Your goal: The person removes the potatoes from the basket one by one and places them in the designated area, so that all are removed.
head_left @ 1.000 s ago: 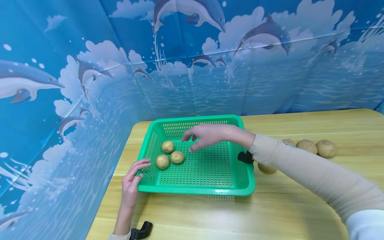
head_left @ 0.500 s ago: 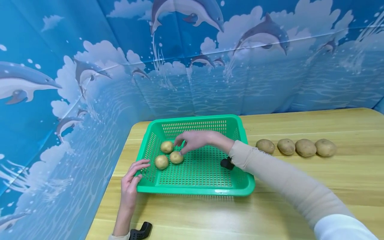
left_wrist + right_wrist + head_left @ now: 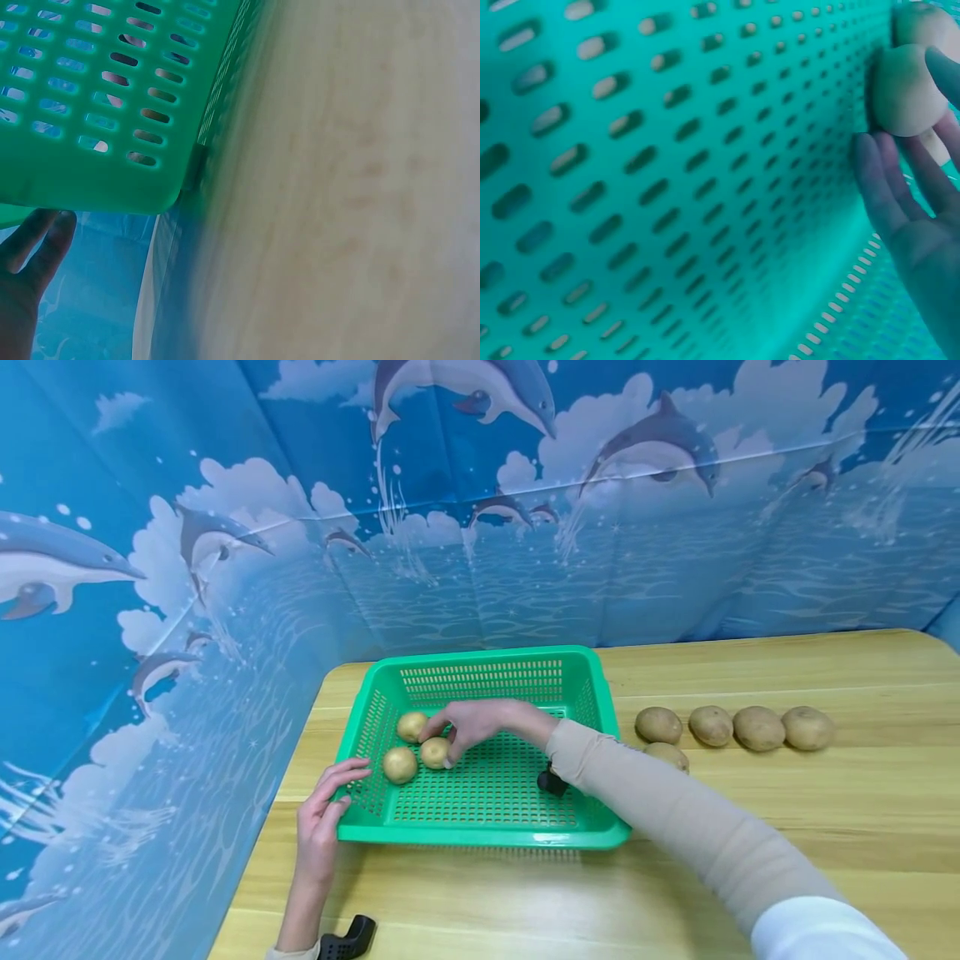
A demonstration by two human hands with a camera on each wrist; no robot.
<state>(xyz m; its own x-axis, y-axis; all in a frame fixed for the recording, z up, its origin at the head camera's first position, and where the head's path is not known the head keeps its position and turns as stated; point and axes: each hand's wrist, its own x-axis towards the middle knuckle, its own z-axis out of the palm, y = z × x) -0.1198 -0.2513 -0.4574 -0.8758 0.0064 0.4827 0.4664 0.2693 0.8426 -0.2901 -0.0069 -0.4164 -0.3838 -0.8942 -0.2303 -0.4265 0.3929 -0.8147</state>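
One potato (image 3: pixel 433 755) is grasped between the thumb and fingers of the right hand (image 3: pixel 474 723), low inside the basket (image 3: pixel 487 837) and left of its middle; whether it is touching the basket's floor cannot be told. Beside it, toward the basket's left wall, a rear potato (image 3: pixel 409 727) and a front potato (image 3: pixel 400 766) are left ungripped. At the basket's front left corner the rim is gripped by the left hand (image 3: pixel 318 817), with its fingers laid over the left edge (two of them are shown against the rim in the left wrist view). Right of the basket, a row of four potatoes (image 3: pixel 711 727) is lined up on the wooden surface (image 3: pixel 480 897). Another, the fifth potato (image 3: pixel 667 753), is placed nearer the basket's front than that row and is partly covered by the right sleeve (image 3: pixel 667 806). Behind the basket and to its left, the surface is bordered by a dolphin-printed cloth (image 3: pixel 600 568).
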